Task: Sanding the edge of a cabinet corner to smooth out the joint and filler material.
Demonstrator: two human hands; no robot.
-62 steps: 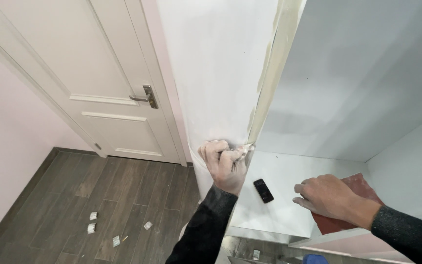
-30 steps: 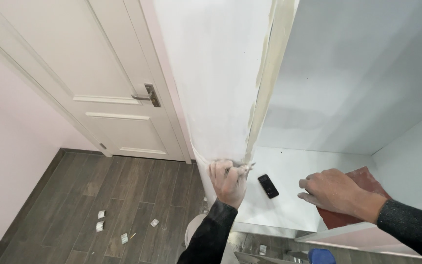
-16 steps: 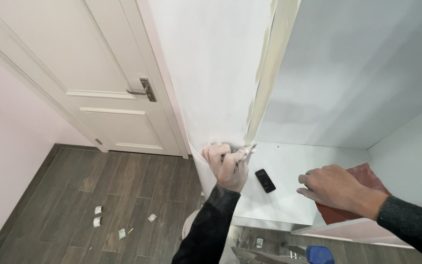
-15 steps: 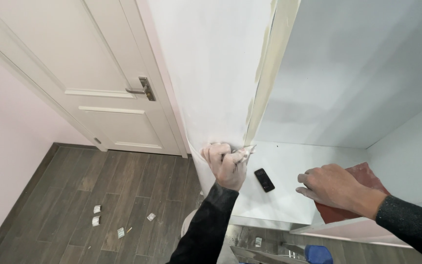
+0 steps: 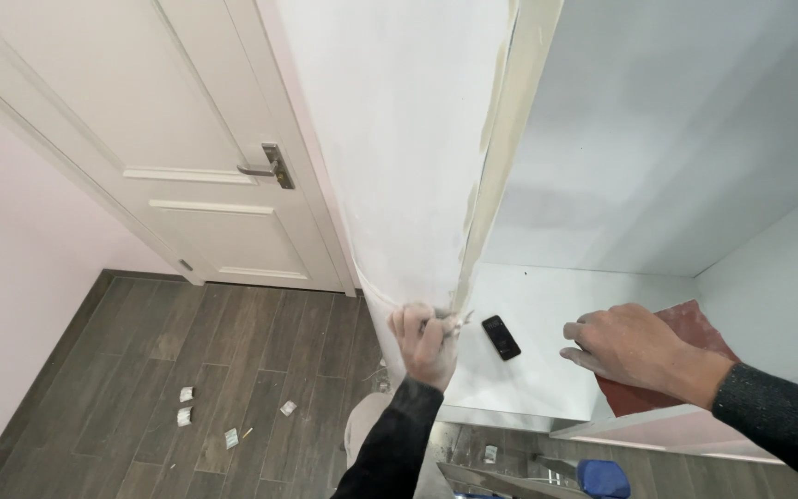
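White walls and a paneled white door [image 5: 187,176] with a metal lever handle [image 5: 265,168] frame the scene, above dark wood-grain floor planks [image 5: 140,370] scattered with small pale scraps [image 5: 205,420]. From my remote seat I see the left hand [image 5: 427,342] curled in a fist around a small tool [image 5: 459,321], only its pale tip showing, pressed at the foot of a wall corner edge [image 5: 501,166] where a yellowish, rough strip runs down the otherwise smooth white surface. I cannot tell what kind of tool it is. My right hand [image 5: 634,346], fingers loosely bent and together, lies flat on a reddish-brown sheet [image 5: 685,323] with a matte, gritty look, which rests on the white ledge [image 5: 547,305] inside the recess. A small black rectangular device [image 5: 501,336] lies flat on the same ledge, between the two hands and apart from both. Both sleeves are dark knit. Below the ledge, a blue object [image 5: 602,478] and some metal pieces sit partly out of view; no open container shows its contents clearly.
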